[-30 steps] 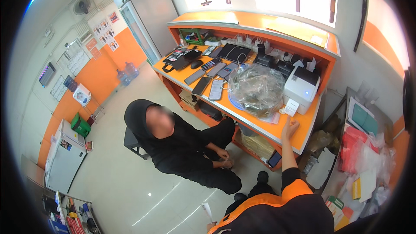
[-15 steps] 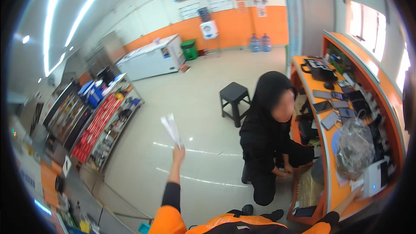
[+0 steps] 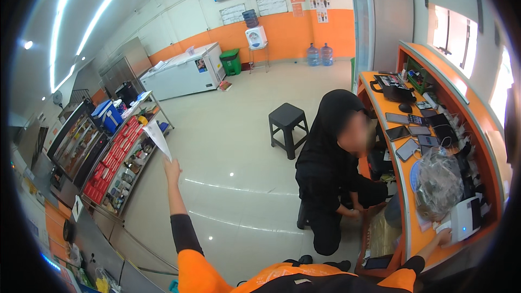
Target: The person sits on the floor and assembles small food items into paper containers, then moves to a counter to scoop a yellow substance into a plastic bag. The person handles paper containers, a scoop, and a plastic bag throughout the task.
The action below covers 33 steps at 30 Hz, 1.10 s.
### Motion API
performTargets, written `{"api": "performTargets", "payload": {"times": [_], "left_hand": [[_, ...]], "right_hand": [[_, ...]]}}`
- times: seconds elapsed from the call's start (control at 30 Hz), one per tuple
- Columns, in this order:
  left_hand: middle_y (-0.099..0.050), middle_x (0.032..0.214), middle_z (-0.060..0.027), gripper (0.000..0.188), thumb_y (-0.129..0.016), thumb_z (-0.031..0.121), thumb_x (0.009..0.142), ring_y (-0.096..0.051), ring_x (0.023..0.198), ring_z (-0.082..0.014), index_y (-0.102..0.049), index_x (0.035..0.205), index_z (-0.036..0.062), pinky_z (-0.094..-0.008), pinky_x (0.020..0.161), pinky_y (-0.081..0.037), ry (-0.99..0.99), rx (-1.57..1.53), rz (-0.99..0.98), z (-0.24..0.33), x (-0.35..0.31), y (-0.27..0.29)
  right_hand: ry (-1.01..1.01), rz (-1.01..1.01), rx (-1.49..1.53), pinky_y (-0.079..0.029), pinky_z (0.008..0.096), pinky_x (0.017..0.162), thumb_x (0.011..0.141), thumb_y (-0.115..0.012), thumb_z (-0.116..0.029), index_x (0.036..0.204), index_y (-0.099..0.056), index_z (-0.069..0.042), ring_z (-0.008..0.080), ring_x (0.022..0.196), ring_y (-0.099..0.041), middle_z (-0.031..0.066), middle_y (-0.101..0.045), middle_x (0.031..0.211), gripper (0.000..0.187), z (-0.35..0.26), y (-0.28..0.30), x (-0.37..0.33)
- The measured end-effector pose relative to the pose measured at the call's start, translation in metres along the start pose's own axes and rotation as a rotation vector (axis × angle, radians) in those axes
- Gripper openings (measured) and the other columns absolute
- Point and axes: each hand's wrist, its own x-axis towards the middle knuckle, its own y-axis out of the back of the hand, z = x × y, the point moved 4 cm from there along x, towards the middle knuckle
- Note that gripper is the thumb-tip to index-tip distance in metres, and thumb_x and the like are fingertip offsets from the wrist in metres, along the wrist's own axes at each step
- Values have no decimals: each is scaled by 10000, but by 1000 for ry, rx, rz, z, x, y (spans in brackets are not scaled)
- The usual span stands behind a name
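My left hand (image 3: 172, 169) is stretched out over the floor at left. Its fingers are closed on the lower end of a white paper slip (image 3: 156, 140), which sticks up tilted. At the right, my right hand (image 3: 444, 237) is at the front of a small white receipt printer (image 3: 465, 221) with a blue light. The fingers are pinched at a white slip of paper (image 3: 442, 223) beside the printer; their tips are partly hidden. A clear plastic bag (image 3: 438, 182) lies just beyond, on the orange counter (image 3: 399, 160).
A person in black (image 3: 325, 173) sits low by the counter, hands near its lower shelf. Several phones and tablets (image 3: 407, 150) lie on top. A black stool (image 3: 288, 125) stands ahead. At left are a rack of red boxes (image 3: 116, 154) and a grey worktop (image 3: 100, 239).
My left hand has swung left with the paper slip, toward the rack. My right hand stays at the printer. The view has shifted slightly; the seated person has barely moved.
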Motion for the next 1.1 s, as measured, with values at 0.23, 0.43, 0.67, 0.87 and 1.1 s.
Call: {"api": "performTargets", "payload": {"times": [0.23, 0.43, 0.67, 0.87, 1.1], "left_hand": [[-556, 652, -67, 216, -522, 203, 882, -573, 542, -172, -527, 991, 16, -325, 468, -477, 132, 308, -534, -168, -135, -35], [-613, 713, -114, 352, -480, 325, 925, -637, 621, -250, -585, 1016, 1, -405, 576, -547, 499, 529, -946, -313, -335, -62], [-583, 788, -100, 377, -501, 301, 907, -606, 699, -267, -591, 1097, -11, -435, 656, -552, 811, 717, -1129, -312, -451, -11], [-576, 799, -110, 342, -506, 243, 891, -603, 688, -269, -601, 1093, -17, -438, 646, -563, 955, 490, -960, -317, -439, -36], [-568, 812, -121, 310, -511, 174, 872, -598, 676, -273, -613, 1088, -24, -442, 634, -575, 966, 309, -762, -314, -407, -44]], "right_hand": [[-173, -37, 149, -515, 437, 813, 840, -543, -378, 1013, -673, 50, 369, 916, -651, 235, -659, 1029, 479, 9, -2, 10], [-60, -122, 151, -518, 438, 800, 856, -521, -386, 968, -650, 105, 376, 922, -649, 244, -663, 991, 520, 42, -15, 65], [-71, -119, 19, -521, 454, 752, 809, -571, -387, 922, -663, 89, 400, 885, -650, 242, -670, 944, 497, 15, -13, 6], [-182, -196, 594, -529, 443, 725, 801, -625, -405, 942, -664, 93, 350, 856, -668, 222, -679, 950, 519, 39, -56, 61], [-52, -185, 4, -544, 398, 744, 779, -725, -228, 1128, -585, 73, 285, 861, -667, 146, -665, 1027, 482, 45, -49, 56]]}}
